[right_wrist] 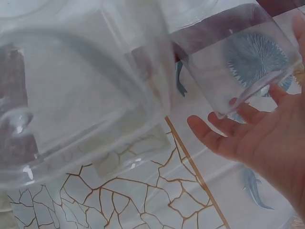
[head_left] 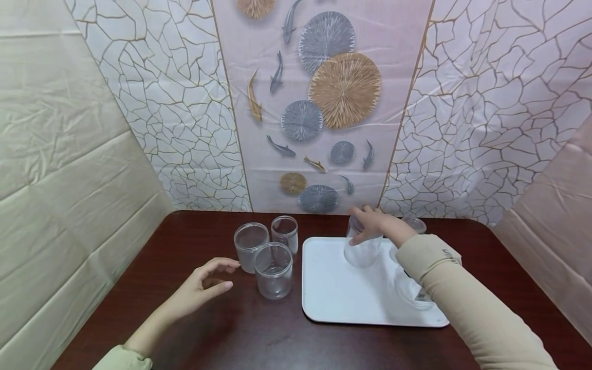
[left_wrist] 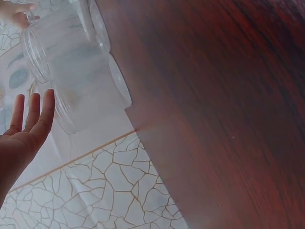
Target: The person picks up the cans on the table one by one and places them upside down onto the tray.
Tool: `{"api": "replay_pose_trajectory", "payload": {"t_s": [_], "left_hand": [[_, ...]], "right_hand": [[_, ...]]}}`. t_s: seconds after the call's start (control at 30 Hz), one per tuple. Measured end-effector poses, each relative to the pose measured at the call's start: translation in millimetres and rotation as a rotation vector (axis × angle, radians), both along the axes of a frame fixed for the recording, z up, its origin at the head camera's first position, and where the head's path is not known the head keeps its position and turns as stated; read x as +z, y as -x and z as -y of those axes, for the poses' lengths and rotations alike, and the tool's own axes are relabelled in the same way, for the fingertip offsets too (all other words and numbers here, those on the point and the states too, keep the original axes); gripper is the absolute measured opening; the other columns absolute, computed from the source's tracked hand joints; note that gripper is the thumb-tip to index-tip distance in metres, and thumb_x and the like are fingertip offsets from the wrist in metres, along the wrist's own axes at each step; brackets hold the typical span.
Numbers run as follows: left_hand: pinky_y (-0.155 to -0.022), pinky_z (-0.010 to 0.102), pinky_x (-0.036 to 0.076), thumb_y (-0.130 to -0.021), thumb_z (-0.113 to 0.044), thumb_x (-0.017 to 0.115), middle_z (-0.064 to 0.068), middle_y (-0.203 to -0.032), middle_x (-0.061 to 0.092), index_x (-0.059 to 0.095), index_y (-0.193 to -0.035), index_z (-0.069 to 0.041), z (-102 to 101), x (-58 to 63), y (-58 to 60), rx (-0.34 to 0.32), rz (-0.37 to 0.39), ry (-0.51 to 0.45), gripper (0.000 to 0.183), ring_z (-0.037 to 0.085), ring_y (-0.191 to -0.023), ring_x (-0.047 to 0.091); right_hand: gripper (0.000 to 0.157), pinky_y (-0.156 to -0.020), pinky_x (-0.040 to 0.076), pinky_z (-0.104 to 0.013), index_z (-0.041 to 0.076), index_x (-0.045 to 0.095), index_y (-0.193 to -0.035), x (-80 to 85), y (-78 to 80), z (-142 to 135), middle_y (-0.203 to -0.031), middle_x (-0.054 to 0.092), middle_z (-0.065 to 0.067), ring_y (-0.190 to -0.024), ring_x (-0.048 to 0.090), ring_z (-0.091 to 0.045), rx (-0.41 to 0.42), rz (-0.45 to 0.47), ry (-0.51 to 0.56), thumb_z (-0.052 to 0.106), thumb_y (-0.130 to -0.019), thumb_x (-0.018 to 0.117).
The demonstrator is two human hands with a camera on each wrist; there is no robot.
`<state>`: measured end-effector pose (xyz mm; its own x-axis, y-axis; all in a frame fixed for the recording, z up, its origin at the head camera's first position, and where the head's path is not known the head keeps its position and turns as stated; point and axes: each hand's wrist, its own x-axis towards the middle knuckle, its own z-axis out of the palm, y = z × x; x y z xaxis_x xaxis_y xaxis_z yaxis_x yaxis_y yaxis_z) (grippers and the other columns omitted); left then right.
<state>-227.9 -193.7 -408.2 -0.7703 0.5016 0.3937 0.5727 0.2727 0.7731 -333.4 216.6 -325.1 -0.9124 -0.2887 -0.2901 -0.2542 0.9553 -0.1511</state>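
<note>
In the head view my left hand (head_left: pixel 203 288) is loosely spread, its fingertips right at the side of a clear jar (head_left: pixel 250 249) on the left. Two more open-topped clear jars, a front jar (head_left: pixel 274 272) and a smaller back jar (head_left: pixel 285 234), stand close by it. My right hand (head_left: pixel 376 226) reaches over a tall clear jar (head_left: pixel 363 252) on a white tray (head_left: pixel 333 303). Thumb and fingers straddle the jar's top. From the right wrist, the fingers (right_wrist: pixel 228 129) look fairly straight and spread beside the jar's rim (right_wrist: pixel 257 88).
Other clear containers (head_left: pixel 413 295) are on the tray's right side, partly covered by my right forearm. Another clear jar (head_left: pixel 414 224) stands behind that arm. Patterned cloth (head_left: pixel 199 103) hangs along the dark wooden table's (head_left: pixel 259 339) back edge.
</note>
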Motion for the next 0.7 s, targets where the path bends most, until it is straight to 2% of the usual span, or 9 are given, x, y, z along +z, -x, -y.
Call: {"api": "replay_pose_trajectory", "payload": {"t_s": [0.1,0.53,0.7], "left_hand": [[-0.083,0.028,0.053,-0.089,-0.003,0.061,-0.01,-0.118,0.06,0.055,-0.12,-0.003,-0.6,0.5,0.8,0.001,-0.002,0.004,0.032,0.0,-0.106,0.054],[-0.082,0.029,0.053,-0.089,-0.005,0.062,-0.008,-0.118,0.059,0.056,-0.12,-0.009,-4.2,6.9,7.5,0.003,-0.021,0.03,0.032,-0.001,-0.105,0.053],[-0.082,0.03,0.054,-0.088,-0.003,0.062,0.001,-0.119,0.059,0.057,-0.119,-0.009,-6.3,9.7,11.4,-0.009,-0.051,0.028,0.032,0.0,-0.105,0.053]], "right_hand": [[0.092,-0.099,0.029,-0.07,0.008,0.017,-0.148,2.5,-1.9,-3.5,-0.145,0.021,-0.035,-0.13,0.023,-0.059,0.012,-0.008,0.01,0.045,-0.082,0.069],[0.092,-0.1,0.028,-0.07,0.003,0.016,-0.148,18.8,-4.4,-14.0,-0.145,0.019,-0.037,-0.131,0.021,-0.06,0.071,-0.053,0.096,0.04,-0.083,0.069],[0.092,-0.099,0.026,-0.072,0.005,0.017,-0.149,22.7,-4.0,-16.6,-0.147,0.017,-0.036,-0.131,0.02,-0.059,0.057,-0.066,0.113,0.042,-0.082,0.07]]}}
